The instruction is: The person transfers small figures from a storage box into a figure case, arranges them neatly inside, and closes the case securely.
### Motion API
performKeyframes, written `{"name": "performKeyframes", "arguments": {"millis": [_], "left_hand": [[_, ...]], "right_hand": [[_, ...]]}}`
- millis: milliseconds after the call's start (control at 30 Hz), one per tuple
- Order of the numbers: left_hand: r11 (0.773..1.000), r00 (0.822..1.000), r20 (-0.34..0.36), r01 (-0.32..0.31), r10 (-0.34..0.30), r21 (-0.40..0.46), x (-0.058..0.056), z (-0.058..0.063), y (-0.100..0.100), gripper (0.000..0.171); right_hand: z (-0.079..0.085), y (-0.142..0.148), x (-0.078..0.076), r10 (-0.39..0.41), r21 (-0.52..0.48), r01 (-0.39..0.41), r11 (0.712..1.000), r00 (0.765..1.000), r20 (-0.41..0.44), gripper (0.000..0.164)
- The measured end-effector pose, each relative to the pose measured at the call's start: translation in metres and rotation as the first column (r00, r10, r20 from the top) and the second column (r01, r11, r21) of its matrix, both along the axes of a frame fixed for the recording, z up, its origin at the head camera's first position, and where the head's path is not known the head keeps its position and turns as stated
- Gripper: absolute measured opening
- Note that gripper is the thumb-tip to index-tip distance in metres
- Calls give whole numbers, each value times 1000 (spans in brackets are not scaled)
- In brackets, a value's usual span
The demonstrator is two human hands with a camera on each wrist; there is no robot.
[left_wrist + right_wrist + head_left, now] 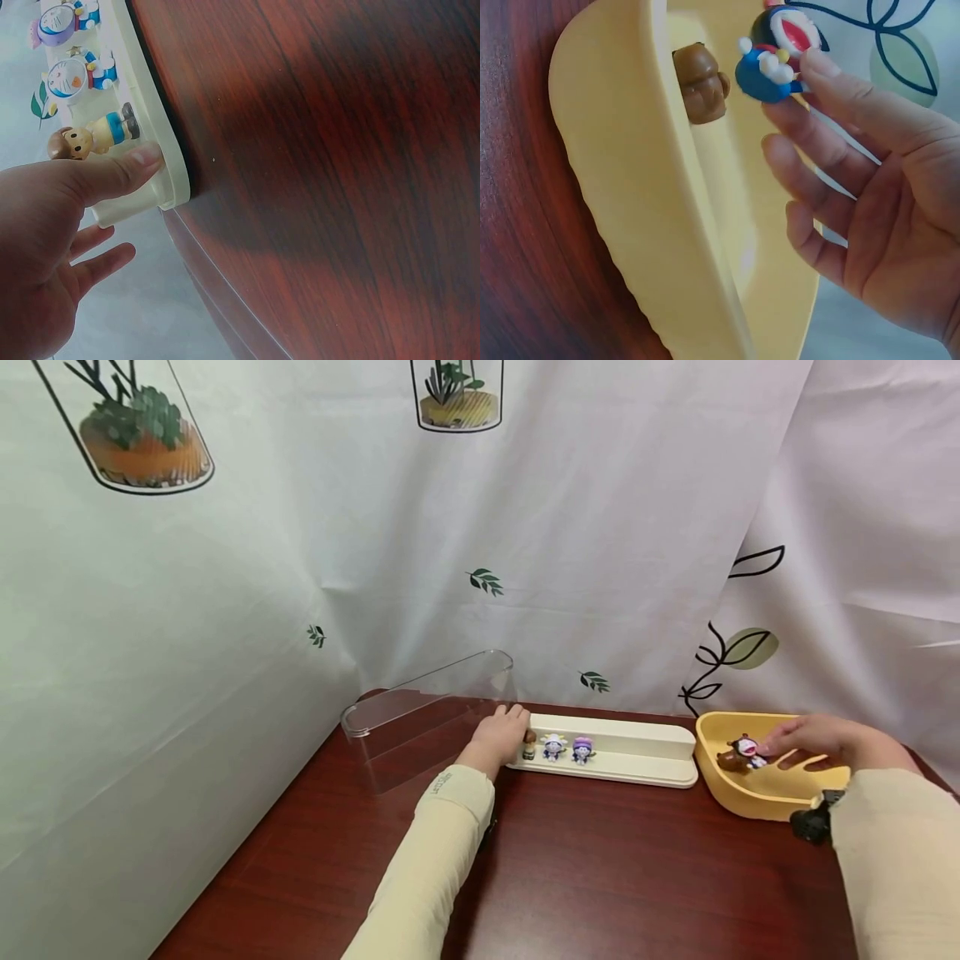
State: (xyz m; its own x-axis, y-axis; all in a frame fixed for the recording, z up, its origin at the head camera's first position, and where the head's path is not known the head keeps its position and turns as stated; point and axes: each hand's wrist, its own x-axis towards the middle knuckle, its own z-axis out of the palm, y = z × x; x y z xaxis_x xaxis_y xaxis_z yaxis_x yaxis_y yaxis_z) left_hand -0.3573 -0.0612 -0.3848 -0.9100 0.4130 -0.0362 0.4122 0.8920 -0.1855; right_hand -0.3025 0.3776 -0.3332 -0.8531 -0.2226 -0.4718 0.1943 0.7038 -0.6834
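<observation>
At tray [765, 808] | right hand [825, 739] pinches figurine [748, 750] | long axis tilted, head up

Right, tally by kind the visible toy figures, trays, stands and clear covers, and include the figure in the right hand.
Toy figures: 5
Yellow tray: 1
Cream stand: 1
Clear cover: 1
Total: 8

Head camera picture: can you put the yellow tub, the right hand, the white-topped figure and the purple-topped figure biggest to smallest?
1. Yellow tub
2. Right hand
3. White-topped figure and purple-topped figure: they look too alike to rank.
</observation>
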Motion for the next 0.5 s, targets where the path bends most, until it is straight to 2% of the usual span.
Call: {"name": "performKeyframes", "arguments": {"millis": [167, 500], "left_hand": [[1000, 1000, -2, 3, -3, -3, -1, -2, 0, 54], [1000, 1000, -21, 9, -9, -4, -1, -2, -1, 55]], "right_hand": [[1, -8, -4, 5, -50, -7, 999, 999, -44, 13], [6, -26, -9, -1, -31, -3, 1000, 990, -144, 21]]}}
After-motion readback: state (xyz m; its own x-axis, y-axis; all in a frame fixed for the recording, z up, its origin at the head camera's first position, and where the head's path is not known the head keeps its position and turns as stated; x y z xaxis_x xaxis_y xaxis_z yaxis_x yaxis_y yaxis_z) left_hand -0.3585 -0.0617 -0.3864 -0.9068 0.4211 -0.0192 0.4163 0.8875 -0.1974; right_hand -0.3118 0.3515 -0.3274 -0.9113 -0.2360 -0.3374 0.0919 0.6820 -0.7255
